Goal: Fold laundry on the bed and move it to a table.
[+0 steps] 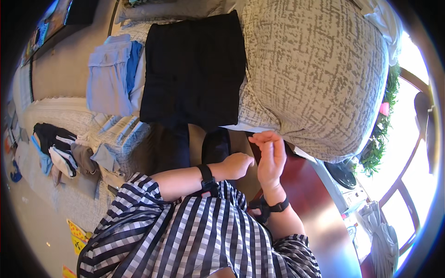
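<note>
A black garment (194,69), like a folded pair of trousers, lies spread flat on the bed in front of me. My left hand (235,166) is held before my body below the garment, its fingers curled in and nothing showing in it. Just right of it my right hand (270,157) is raised, palm turned partly inward, fingers extended and slightly bent, holding nothing. The two hands are apart, and neither touches the garment. Left of it sits a folded stack of light blue and darker blue clothes (110,76).
A patterned grey-beige bedspread (320,69) bulges at the right. Beside my right arm stands a glossy dark red wooden surface (306,199). At the left, a second bed holds a pile of mixed clothes (62,148). Green plants (378,143) line the bright window.
</note>
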Tool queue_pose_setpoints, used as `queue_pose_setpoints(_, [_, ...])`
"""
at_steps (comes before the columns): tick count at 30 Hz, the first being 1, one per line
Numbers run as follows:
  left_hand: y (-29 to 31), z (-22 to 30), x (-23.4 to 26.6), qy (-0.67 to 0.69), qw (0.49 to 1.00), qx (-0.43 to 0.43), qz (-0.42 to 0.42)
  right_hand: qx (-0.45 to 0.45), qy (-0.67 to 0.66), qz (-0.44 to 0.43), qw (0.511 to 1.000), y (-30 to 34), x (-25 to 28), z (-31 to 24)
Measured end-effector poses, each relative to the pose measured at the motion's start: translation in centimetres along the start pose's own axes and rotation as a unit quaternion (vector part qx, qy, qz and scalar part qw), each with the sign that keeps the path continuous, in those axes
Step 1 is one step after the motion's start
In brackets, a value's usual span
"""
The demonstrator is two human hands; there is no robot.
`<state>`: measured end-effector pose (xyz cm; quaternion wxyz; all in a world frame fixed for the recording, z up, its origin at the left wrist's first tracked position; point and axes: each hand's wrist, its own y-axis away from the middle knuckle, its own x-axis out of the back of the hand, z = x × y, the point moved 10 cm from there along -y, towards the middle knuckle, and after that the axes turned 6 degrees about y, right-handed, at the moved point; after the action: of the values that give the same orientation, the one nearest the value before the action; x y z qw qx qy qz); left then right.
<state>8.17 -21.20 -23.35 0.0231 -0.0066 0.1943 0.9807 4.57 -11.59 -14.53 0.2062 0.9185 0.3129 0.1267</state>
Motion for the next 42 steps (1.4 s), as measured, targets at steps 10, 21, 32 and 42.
queue_pose_setpoints(10, [0.5,2.4,9.2,0.344,0.931,0.121,0.025,-0.035,0.028,-0.041,0.998,0.0,-0.5,0.9])
queue_pose_setpoints(21, [3.7,3.1,11.8,0.551,0.828,0.097,-0.026,-0.143,-0.178,-0.094,0.969,-1.9,-5.6,1.4])
queue_pose_setpoints(32, [14.0,-5.2,24.1,0.239,0.862,0.104,0.436,-0.045,0.181,-0.239,0.953,-11.6,-19.2,-0.5])
queue_pose_setpoints(42, [21.7,-8.4,30.4,-0.107,0.787,0.210,0.570,0.435,0.577,-0.346,0.598,-24.3,-44.2,-1.0])
